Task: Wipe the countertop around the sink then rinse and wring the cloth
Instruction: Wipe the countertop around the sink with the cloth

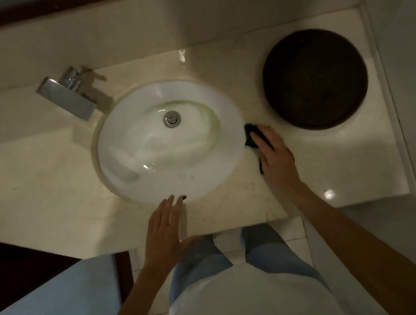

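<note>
A white oval sink [135, 163] is set into a cream marble countertop [50, 191]. A dark green cloth [250, 133] lies flat on the counter just right of the sink rim, pressed down under my right hand [275, 156]; most of the cloth is hidden beneath the palm. My left hand [163, 231] rests flat on the counter's front edge below the sink, fingers apart and holding nothing. A chrome faucet [70, 94] stands at the sink's upper left; no water runs from it.
A dark round bowl-like object [315, 77] sits on the counter close to the right of the cloth. A wall [408, 57] bounds the counter on the right. A dark wooden edge [15, 272] lies at lower left. My legs stand on the tiled floor [296, 235].
</note>
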`<action>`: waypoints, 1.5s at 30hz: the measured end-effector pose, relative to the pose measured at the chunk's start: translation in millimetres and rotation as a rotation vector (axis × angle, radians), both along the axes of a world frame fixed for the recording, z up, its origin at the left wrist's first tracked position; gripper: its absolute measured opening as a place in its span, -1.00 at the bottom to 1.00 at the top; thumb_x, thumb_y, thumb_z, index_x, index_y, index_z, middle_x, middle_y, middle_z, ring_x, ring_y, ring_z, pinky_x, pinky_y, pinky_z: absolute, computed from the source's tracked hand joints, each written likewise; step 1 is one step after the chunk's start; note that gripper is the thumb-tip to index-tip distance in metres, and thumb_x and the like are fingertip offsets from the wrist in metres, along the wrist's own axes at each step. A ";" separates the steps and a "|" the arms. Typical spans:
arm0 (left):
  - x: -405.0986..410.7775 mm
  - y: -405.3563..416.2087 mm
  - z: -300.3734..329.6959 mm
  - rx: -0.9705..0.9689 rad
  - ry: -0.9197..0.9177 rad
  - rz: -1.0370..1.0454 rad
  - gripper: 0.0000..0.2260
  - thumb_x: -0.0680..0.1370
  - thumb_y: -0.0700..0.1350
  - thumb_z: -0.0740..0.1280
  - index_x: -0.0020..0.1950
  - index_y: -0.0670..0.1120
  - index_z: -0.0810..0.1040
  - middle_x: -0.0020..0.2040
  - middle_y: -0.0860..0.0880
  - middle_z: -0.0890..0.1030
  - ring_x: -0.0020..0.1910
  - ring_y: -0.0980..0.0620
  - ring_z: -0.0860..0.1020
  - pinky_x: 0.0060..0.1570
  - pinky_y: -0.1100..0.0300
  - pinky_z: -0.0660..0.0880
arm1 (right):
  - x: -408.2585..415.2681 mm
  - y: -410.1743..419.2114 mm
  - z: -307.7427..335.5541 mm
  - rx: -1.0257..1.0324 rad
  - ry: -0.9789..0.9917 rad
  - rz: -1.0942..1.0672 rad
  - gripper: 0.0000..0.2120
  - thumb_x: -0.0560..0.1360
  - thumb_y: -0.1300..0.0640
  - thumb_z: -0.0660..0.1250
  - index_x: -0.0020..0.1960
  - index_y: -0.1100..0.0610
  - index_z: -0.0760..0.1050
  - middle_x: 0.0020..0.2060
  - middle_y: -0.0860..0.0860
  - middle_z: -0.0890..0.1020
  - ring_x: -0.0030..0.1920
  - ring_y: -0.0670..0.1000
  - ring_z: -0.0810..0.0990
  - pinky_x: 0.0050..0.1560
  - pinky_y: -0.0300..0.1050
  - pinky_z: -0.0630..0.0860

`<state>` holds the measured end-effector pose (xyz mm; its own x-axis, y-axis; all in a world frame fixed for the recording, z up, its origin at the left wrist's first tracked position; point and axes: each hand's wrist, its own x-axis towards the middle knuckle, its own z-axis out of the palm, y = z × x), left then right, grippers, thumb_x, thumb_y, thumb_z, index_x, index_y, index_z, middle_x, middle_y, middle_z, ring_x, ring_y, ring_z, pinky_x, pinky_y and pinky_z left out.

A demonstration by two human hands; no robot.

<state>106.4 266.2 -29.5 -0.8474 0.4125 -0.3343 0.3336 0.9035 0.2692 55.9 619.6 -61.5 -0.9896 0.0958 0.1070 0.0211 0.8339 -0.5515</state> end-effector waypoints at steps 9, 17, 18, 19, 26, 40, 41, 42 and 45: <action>-26.6 -56.9 12.2 -0.226 -0.143 0.533 0.33 0.19 0.66 0.09 0.64 -0.23 -0.20 0.63 -0.37 -0.03 0.62 -0.35 0.03 0.53 -0.25 0.17 | -157.4 24.7 26.9 0.188 0.008 -0.026 -0.54 0.65 0.27 0.24 0.54 0.19 0.36 0.49 0.25 0.41 0.48 0.27 0.38 0.49 0.12 0.39; -23.7 -71.3 3.2 -0.170 -0.188 0.540 0.29 0.26 0.66 0.08 0.64 -0.24 -0.19 0.65 -0.31 -0.06 0.64 -0.31 -0.02 0.55 -0.23 0.18 | -214.3 10.1 25.8 0.011 -0.121 -0.055 -0.50 0.63 0.36 0.19 0.57 0.23 0.31 0.52 0.19 0.37 0.45 -0.08 0.31 0.49 -0.44 0.11; -24.0 -71.3 3.4 -0.162 -0.189 0.540 0.29 0.26 0.65 0.09 0.64 -0.24 -0.20 0.65 -0.31 -0.08 0.64 -0.30 -0.03 0.56 -0.23 0.17 | -215.2 9.4 26.7 -0.005 -0.135 -0.030 -0.50 0.64 0.35 0.18 0.57 0.21 0.31 0.54 0.18 0.35 0.48 -0.06 0.29 0.51 -0.40 0.12; -24.1 -72.1 3.1 -0.156 -0.186 0.538 0.29 0.27 0.65 0.10 0.64 -0.23 -0.21 0.65 -0.30 -0.09 0.64 -0.30 -0.04 0.56 -0.22 0.16 | -215.3 8.6 25.5 0.006 -0.162 0.005 -0.50 0.64 0.32 0.17 0.58 0.18 0.31 0.56 0.17 0.32 0.53 0.03 0.27 0.56 -0.25 0.16; -22.2 -73.6 4.6 -0.141 -0.175 0.521 0.27 0.30 0.64 0.11 0.64 -0.22 -0.25 0.66 -0.29 -0.11 0.65 -0.27 -0.08 0.57 -0.21 0.14 | -231.7 3.6 11.9 0.118 -0.131 0.121 -0.51 0.63 0.39 0.16 0.55 0.22 0.35 0.53 0.21 0.37 0.52 0.22 0.35 0.56 -0.05 0.26; -25.8 -72.4 -1.6 -0.141 -0.182 0.547 0.27 0.29 0.67 0.10 0.65 -0.23 -0.17 0.66 -0.27 -0.07 0.65 -0.25 -0.08 0.56 -0.20 0.20 | -269.5 -10.5 5.0 0.067 0.086 0.392 -0.70 0.61 0.41 0.24 0.27 0.30 0.62 0.23 0.26 0.63 0.24 0.24 0.51 0.39 -0.17 0.35; -26.1 -73.4 -1.9 -0.146 -0.181 0.548 0.27 0.29 0.67 0.11 0.65 -0.22 -0.18 0.66 -0.26 -0.08 0.66 -0.24 -0.09 0.57 -0.19 0.19 | -274.7 -4.2 7.5 0.081 0.094 0.346 -0.69 0.62 0.39 0.22 0.30 0.29 0.60 0.25 0.25 0.62 0.25 0.25 0.51 0.39 -0.14 0.36; -26.0 -74.5 -1.9 -0.152 -0.176 0.549 0.28 0.29 0.67 0.13 0.65 -0.21 -0.20 0.67 -0.25 -0.09 0.66 -0.23 -0.10 0.57 -0.18 0.18 | -281.6 3.2 9.2 0.103 0.100 0.295 -0.68 0.64 0.35 0.20 0.33 0.28 0.58 0.27 0.25 0.61 0.26 0.25 0.50 0.39 -0.09 0.38; -24.1 -76.7 -3.1 -0.152 -0.148 0.552 0.28 0.29 0.65 0.16 0.65 -0.21 -0.19 0.67 -0.24 -0.10 0.66 -0.21 -0.13 0.58 -0.16 0.16 | -288.7 16.5 10.6 0.238 -0.009 0.119 -0.60 0.70 0.08 0.17 0.49 0.16 0.42 0.35 0.22 0.53 0.32 0.28 0.46 0.38 0.13 0.43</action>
<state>82.3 189.5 -32.6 -0.8629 -0.1380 -0.4861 -0.2280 0.9649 0.1308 -232.8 636.1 -50.8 -0.9935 -0.0478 0.1036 -0.0805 0.9371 -0.3396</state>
